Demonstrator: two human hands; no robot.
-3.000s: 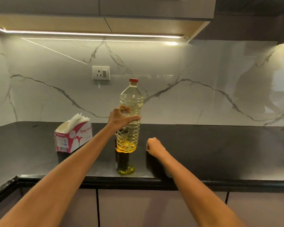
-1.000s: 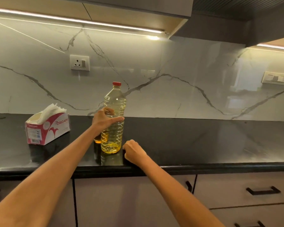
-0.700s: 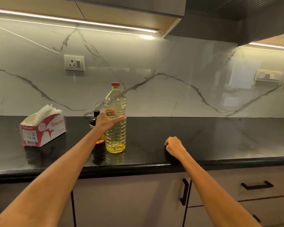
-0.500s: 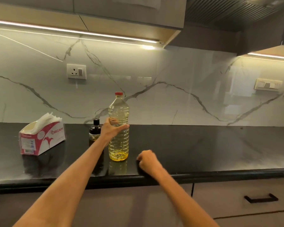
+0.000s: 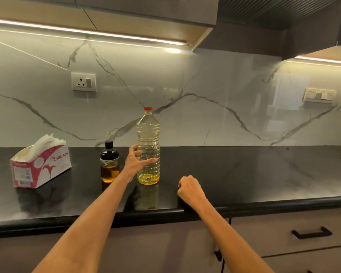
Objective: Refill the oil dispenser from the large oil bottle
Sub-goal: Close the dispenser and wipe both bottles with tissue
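**Mia:** Where is the big oil bottle [image 5: 148, 146]?

**Sam:** It stands straight up on the black bench [image 5: 244, 174], right in front of the left hand [image 5: 135, 162]. Its long side points up, with the red cap [image 5: 148, 108] on top.

**Mia:** Is the left hand holding it?

**Sam:** The fingers and thumb curl round the middle of the bottle, so I think it has a light hold. The thumb lies across the front.

**Mia:** And the right hand [image 5: 189, 189]?

**Sam:** It is curled into a fist. It holds nothing. It rests on the bench near the front edge, off to the right of the bottle and a bit closer to the person.

**Mia:** Where is the little oil dispenser [image 5: 109, 164]?

**Sam:** Just to the left of the left hand, near the big bottle but not touching it. It stands up too. It has a black top and some dark yellow oil low down inside.

**Mia:** Which hand is nearer to it?

**Sam:** The left one, by a lot. The right hand is on the far side of the big bottle.

**Mia:** So what matters for the next bit?

**Sam:** Both tops are on. I think the free right hand has to go up to the red cap, while the left hand keeps the bottle steady. The big bottle has only a little oil at the bottom, so it will need a big tip toward the left to pour.

**Mia:** What else is there?

**Sam:** A pink tissue box [image 5: 40, 166], farther left than the dispenser.
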